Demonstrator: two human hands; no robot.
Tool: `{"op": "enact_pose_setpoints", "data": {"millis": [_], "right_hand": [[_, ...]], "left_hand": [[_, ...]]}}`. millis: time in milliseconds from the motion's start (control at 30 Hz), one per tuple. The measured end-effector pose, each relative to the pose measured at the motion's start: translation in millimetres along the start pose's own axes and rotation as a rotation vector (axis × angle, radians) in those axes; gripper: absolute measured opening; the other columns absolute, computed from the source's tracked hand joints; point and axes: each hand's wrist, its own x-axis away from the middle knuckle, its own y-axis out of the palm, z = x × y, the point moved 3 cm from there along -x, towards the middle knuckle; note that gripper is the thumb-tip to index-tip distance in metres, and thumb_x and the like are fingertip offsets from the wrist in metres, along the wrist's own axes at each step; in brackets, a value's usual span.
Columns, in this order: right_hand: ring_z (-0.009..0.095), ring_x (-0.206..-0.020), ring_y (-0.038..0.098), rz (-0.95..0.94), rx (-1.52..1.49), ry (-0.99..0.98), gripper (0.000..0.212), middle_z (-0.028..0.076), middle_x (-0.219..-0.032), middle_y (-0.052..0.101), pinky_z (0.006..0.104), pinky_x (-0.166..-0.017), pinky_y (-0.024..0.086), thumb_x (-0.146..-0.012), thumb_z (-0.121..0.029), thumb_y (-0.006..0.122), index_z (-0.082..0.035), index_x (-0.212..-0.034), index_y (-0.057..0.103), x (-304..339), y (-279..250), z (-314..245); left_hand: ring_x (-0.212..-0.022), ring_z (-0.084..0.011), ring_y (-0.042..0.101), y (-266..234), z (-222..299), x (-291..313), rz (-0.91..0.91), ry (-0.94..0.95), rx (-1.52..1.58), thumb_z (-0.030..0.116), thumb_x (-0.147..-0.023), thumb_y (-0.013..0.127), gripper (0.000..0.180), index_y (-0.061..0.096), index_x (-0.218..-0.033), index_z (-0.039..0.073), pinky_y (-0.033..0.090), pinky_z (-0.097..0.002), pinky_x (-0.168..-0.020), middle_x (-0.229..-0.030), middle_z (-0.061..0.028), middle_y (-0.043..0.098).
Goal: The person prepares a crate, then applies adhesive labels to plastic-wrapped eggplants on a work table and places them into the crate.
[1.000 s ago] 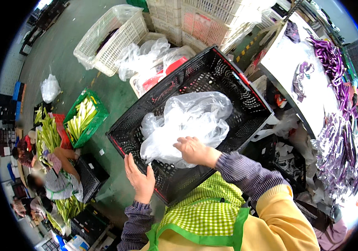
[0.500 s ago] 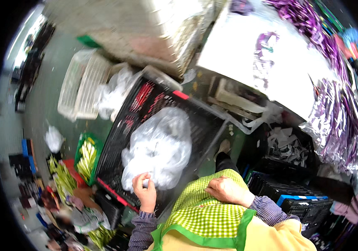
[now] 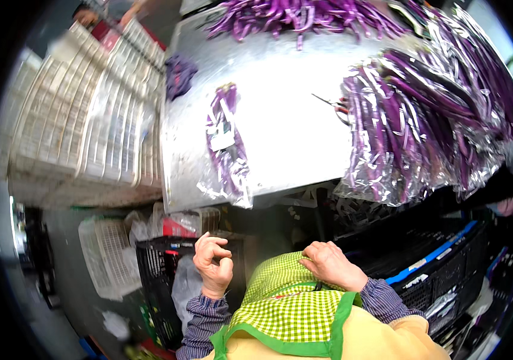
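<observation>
My left hand (image 3: 213, 264) is raised above the black crate (image 3: 159, 282) at the lower left. Its fingers are loosely curled and the thumb stands apart from them, with nothing visible between. My right hand (image 3: 333, 264) rests against the green checked apron (image 3: 292, 279), fingers bent over its cloth and holding nothing I can see. Beyond both hands, on the metal table (image 3: 292, 120), lies a clear bag of long purple eggplants (image 3: 228, 156) with a white label. A heap of bagged eggplants (image 3: 412, 120) covers the right side, with scissors (image 3: 340, 111) beside it.
Loose eggplants (image 3: 304, 15) line the table's far edge, and a dark purple cloth (image 3: 180, 75) lies at its left corner. Stacked white crates (image 3: 82, 120) stand left of the table. Black crates (image 3: 442, 264) with a blue edge are at my right. A person (image 3: 109, 33) is at the far left.
My view has swung right and up, from the crate of clear plastic bags to the table. My left hand has come away from the bags; my right hand stays by the apron.
</observation>
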Motion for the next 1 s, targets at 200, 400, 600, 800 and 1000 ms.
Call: {"op": "enact_pose_setpoints", "data": {"millis": [200,400,600,800,1000], "right_hand": [[0.032,-0.081,0.062,0.291,-0.072,0.148,0.014,0.011,-0.085,0.062,0.0436,-0.071,0.048,-0.083,-0.018,0.07,-0.007,-0.087,0.062,5,-39,29],[0.038,-0.087,0.064,0.067,0.054,0.565,0.021,0.017,-0.09,0.065,0.0495,-0.079,0.05,-0.083,-0.02,0.066,-0.001,-0.091,0.062,39,-15,71],[0.037,-0.103,0.063,-0.052,-0.16,0.951,0.029,0.02,-0.102,0.066,0.0483,-0.09,0.049,-0.086,-0.024,0.063,0.001,-0.102,0.062,57,30,119],[0.038,-0.106,0.063,-0.04,-0.303,0.997,0.031,0.022,-0.108,0.066,0.0502,-0.088,0.05,-0.086,-0.02,0.06,0.002,-0.108,0.061,48,14,119],[0.037,-0.095,0.068,-0.186,-0.46,0.992,0.023,0.023,-0.1,0.068,0.0478,-0.075,0.055,-0.09,-0.017,0.057,0.003,-0.097,0.066,8,73,198]], "left_hand": [[-0.073,-0.0226,0.045,65,17,-57,-0.169,0.109,0.311,-0.005,-0.057,0.047,0.01,0.046,-0.061,0.004,0.041,-0.0355,-0.078,-0.071,-0.0074,0.043],[-0.075,-0.0217,0.044,125,20,-89,-0.451,0.144,0.401,-0.003,-0.055,0.049,0.01,0.045,-0.058,0.005,0.034,-0.0321,-0.073,-0.068,-0.0057,0.043],[-0.072,-0.0183,0.047,172,22,-120,-0.713,0.174,0.24,0.004,-0.072,0.071,0.005,0.067,-0.073,0.008,0.035,-0.0333,-0.073,-0.065,-0.002,0.047],[-0.071,-0.0176,0.048,229,41,-139,-0.797,0.446,0.145,0.008,-0.084,0.072,0.001,0.071,-0.084,0.007,0.035,-0.0334,-0.076,-0.069,-0.0014,0.052],[-0.077,-0.0217,0.049,277,75,-132,-0.87,0.49,0.081,0.011,-0.098,0.053,0.019,0.065,-0.086,0.003,0.037,-0.0355,-0.079,-0.073,-0.0054,0.053]]}}
